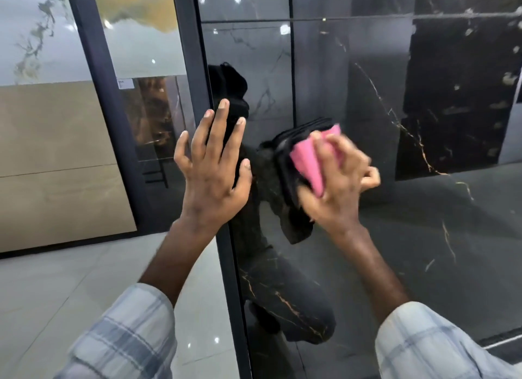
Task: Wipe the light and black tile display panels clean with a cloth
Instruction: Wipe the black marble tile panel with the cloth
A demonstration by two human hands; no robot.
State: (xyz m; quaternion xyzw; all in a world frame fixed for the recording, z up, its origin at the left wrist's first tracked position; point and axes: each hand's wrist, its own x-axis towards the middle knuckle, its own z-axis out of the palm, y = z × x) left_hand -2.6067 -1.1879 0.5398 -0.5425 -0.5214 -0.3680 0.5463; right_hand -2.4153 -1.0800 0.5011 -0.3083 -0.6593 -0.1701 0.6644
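Looking through the head camera, I see the left hand [211, 167] spread flat, fingers straight and apart, pressing where the dark frame [226, 251] meets the left edge of the black panel [367, 251]. The right hand [339, 181] is blurred, its fingers curled tight round a bunched pink cloth [308, 158] that it holds against the glossy black surface, just right of the left hand. Both hands reflect darkly in the tile. A light panel [36, 40] with grey veining stands far left, well apart from the cloth. Plaid sleeves [127, 336] cover both forearms, above a pale shiny floor [70, 280].
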